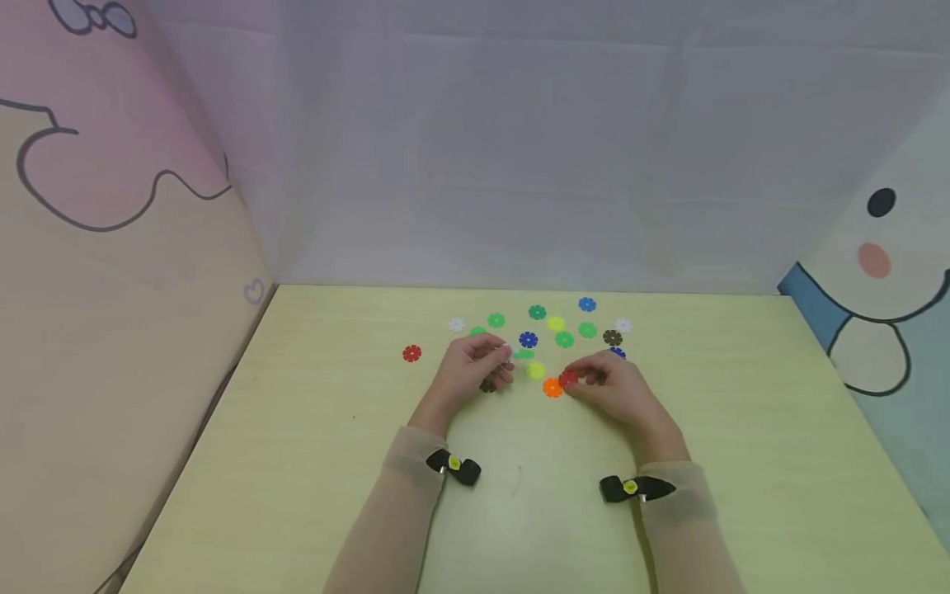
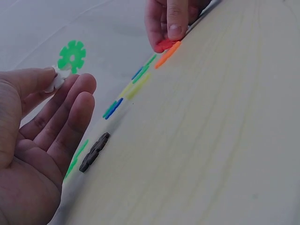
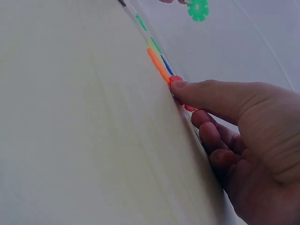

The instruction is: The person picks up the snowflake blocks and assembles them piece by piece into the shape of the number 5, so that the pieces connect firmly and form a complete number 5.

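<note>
Low over the table (image 1: 297,462), pinching a red disc (image 1: 567,378) in the right hand's (image 1: 618,388) grip, close by the orange disc (image 1: 552,388), contact unclear; leftward and higher, pinching a white disc (image 2: 58,80) in the left hand's (image 1: 473,363) grip, with a green disc (image 2: 78,52), apparently joined, jutting rightward toward the red one.

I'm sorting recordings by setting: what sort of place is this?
Probably an indoor play corner or tabletop filming booth: a pale table set against a plain backdrop, cartoon-printed side walls, and small colourful notched discs spread on the tabletop.
</note>
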`<state>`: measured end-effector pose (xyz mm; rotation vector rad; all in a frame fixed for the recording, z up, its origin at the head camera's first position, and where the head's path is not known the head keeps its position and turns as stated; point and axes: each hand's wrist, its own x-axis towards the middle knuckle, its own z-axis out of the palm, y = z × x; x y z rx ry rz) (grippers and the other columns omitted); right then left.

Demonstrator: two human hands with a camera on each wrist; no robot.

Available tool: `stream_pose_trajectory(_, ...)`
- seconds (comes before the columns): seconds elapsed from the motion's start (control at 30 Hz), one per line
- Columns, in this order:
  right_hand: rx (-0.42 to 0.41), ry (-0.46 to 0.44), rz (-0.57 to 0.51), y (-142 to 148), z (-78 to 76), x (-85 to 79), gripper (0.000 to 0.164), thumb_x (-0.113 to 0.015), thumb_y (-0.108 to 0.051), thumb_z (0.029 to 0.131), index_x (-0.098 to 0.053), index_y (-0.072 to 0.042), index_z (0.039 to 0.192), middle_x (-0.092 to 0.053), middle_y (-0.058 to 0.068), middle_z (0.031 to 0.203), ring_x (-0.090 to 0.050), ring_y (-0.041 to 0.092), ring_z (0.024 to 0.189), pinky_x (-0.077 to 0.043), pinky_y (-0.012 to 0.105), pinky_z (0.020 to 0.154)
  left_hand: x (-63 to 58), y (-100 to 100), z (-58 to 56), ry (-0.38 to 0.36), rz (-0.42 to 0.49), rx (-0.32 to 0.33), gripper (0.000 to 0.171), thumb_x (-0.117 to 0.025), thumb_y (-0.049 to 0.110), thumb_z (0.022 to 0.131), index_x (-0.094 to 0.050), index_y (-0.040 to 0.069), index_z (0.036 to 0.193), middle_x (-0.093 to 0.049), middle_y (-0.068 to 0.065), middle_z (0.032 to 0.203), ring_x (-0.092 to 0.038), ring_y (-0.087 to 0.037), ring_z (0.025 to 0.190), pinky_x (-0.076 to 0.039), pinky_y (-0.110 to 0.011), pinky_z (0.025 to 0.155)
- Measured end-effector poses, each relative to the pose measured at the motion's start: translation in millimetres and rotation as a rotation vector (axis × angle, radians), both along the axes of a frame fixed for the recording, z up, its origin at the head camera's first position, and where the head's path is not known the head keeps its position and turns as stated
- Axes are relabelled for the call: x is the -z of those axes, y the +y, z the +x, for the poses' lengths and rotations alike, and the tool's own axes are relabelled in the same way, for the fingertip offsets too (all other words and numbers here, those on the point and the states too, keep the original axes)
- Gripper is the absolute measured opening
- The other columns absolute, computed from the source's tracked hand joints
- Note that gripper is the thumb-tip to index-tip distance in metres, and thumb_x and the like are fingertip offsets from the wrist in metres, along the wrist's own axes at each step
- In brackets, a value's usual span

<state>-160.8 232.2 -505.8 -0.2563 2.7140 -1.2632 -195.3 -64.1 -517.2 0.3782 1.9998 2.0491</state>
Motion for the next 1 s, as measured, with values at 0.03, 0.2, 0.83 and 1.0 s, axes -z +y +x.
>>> stream_pose_trajectory(0.03,0.002,-0.002,-0.004,-0.8,-0.2,-0.4,0.023,-0.086,-0.022,0.096,-0.082,-0.012,0.117,-0.070,0.006,0.107,-0.059,0.023,0.095,-0.050,0.039,0.084,-0.4,-0.5,0.2,0.000,-0.002,-0.002,0.020,-0.075,0.021,0.106,-0.076,0.002,0.112,-0.079,-0.020,0.094,-0.076,-0.024,0.072,-0.065,-0.036,0.069)
stream_pose_trajectory(0.2,0.031,-0.005,-0.065,-4.1,0.7,-0.4,0.020,-0.085,-0.021,0.098,-0.078,-0.013,0.116,-0.074,0.003,0.105,-0.064,0.022,0.094,-0.054,0.034,0.084,-0.9,-2.9,0.8,-0.005,-0.005,0.003,0.020,-0.076,0.022,0.106,-0.077,0.002,0.111,-0.079,-0.017,0.093,-0.076,-0.023,0.073,-0.065,-0.037,0.071)
stream_pose_trajectory(0.83,0.113,0.021,-0.393,-24.8,2.4,-5.1,0.023,-0.075,-0.015,0.106,-0.079,0.005,0.115,-0.078,0.019,0.106,-0.062,0.019,0.091,-0.054,0.020,0.081,-0.1,-0.8,-1.1,-0.005,0.020,0.012,0.021,-0.078,0.023,0.105,-0.078,0.002,0.110,-0.079,-0.020,0.093,-0.077,-0.026,0.074,-0.066,-0.037,0.073)
stream_pose_trajectory(1.0,0.121,0.052,-0.422,-38.7,2.2,-4.7,0.021,-0.075,-0.014,0.106,-0.079,0.005,0.113,-0.075,0.023,0.101,-0.062,0.017,0.087,-0.053,0.020,0.079,-0.8,-2.3,-0.8,0.001,0.051,0.009,0.022,-0.078,0.023,0.104,-0.077,0.002,0.111,-0.079,-0.021,0.095,-0.077,-0.027,0.074,-0.065,-0.036,0.072)
